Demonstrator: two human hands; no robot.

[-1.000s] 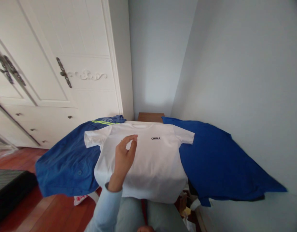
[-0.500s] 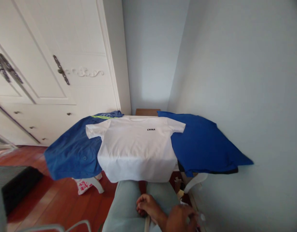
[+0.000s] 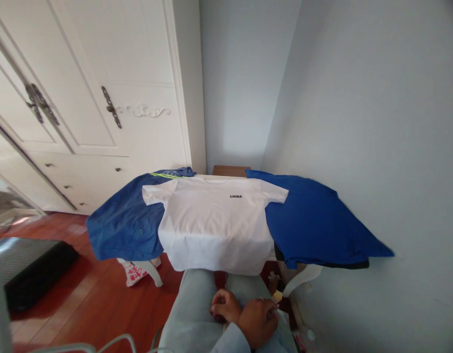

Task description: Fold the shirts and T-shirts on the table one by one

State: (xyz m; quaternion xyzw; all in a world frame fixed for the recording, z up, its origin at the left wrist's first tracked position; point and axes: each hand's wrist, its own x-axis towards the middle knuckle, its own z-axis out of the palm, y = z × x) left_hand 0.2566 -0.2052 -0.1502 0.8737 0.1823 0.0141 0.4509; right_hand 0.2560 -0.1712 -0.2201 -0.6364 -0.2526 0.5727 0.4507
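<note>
A white T-shirt (image 3: 215, 220) marked "CHINA" lies spread over the table, its front part hanging over the near edge. Its sleeves overlap a blue garment with yellow-green stripes (image 3: 125, 223) on the left and a plain blue garment (image 3: 314, 220) on the right. My right hand (image 3: 226, 305) rests over my lap with its fingers curled; what they hold, if anything, is hidden. Crossing in front of it from the lower left, my left hand (image 3: 258, 321) has its fingers bent together at the right. Its fingertips are too small to read. Neither hand touches the clothes.
White wardrobe (image 3: 145, 59) at the left, grey-blue wall (image 3: 377, 122) at the right. A brown wooden piece (image 3: 231, 171) stands behind the table. On the red floor are a black object (image 3: 38, 274) and a white bag with red print (image 3: 135, 274). White curved legs stand under the table.
My left hand has moved left and slightly up, closer to my right hand, and its grey sleeve now shows. The view has shifted, so the wardrobe and clothes appear farther right.
</note>
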